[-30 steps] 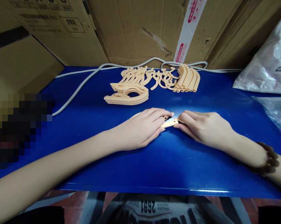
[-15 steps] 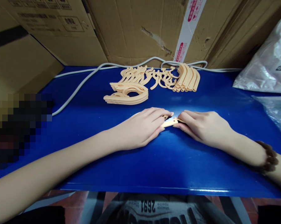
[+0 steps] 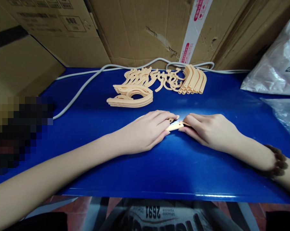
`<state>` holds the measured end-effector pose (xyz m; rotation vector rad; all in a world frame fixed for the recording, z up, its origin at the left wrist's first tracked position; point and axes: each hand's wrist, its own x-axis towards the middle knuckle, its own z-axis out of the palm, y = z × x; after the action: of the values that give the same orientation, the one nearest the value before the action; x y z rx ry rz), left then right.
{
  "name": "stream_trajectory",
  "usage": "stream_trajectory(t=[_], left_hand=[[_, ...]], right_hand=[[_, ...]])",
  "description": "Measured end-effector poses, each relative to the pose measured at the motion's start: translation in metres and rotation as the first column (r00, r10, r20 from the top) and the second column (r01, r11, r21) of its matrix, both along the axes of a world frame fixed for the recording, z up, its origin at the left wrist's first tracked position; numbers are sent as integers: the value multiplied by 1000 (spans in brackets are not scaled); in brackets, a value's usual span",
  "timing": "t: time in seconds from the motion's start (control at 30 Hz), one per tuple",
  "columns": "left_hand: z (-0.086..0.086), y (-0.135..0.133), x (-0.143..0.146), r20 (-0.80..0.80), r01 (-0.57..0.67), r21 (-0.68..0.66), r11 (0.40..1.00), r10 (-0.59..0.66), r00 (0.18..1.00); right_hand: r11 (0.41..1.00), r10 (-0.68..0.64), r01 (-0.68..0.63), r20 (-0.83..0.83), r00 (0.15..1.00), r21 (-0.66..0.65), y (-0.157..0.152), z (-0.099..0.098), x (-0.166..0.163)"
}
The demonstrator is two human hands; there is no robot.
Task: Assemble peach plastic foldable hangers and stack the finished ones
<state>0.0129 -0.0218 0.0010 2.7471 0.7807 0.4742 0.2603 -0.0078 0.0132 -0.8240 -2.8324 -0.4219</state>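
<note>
My left hand [image 3: 145,133] lies over a cream plastic hanger part [image 3: 175,126], its fingers wrapped round it and covering most of its length. The end with a small dark hole sticks out past my fingertips. At that end my right hand [image 3: 206,130] is closed in a pinch on a thin cream piece [image 3: 186,124], which is mostly hidden by the fingers. The two hands are close together over the blue table [image 3: 140,176]. Beyond them sits a stack of folded cream hangers [image 3: 132,102].
Behind are rows of loose wavy cream hanger parts [image 3: 137,77], small curved hooks [image 3: 170,81] and curved arms [image 3: 195,80]. A white cable [image 3: 79,91] runs along the back, before cardboard boxes [image 3: 140,32]. Plastic bags [image 3: 277,64] lie at the right.
</note>
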Motion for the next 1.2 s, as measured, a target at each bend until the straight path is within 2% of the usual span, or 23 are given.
stream_trajectory(t=[0.37,0.93,1.2], left_hand=[[1,1,1,-18,-2,16,1000,2,1000],[2,-1,3,-34,17,57,998,-15,999],[2,-1,3,-37,19,53,998,-17,999]], right_hand=[[992,-65,68,35,997,-105,-1,1,0],[996,-6,5,-18,1000,-86,-2,0,-2],[993,-21,22,12,1000,-113,-2,0,-1]])
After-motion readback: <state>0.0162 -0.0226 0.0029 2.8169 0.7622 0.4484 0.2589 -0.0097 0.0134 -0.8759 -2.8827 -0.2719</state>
